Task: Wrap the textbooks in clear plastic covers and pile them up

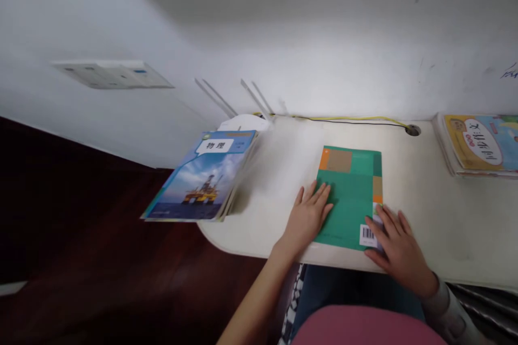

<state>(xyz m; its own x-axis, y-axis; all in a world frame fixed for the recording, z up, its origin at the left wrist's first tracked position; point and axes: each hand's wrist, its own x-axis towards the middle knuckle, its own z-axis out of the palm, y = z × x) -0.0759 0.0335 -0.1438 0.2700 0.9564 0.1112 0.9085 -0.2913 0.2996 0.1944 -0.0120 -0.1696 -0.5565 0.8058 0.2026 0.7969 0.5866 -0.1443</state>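
A green book (351, 194) with orange and tan blocks lies flat on the white desk, its barcode side up. My left hand (309, 213) rests on the book's left edge, fingers stretched out and apart. At the lower right edge, beside the barcode, my right hand (394, 242) lies with its fingers spread over the cover. Neither hand is wrapped round anything.
At the desk's left end, a stack of books topped by a blue physics textbook (206, 178) juts past the edge. Behind it stands a white router (243, 122) with antennas. Cables (356, 118) run along the wall to a desk hole (413, 130). Another book stack (473, 143) sits right.
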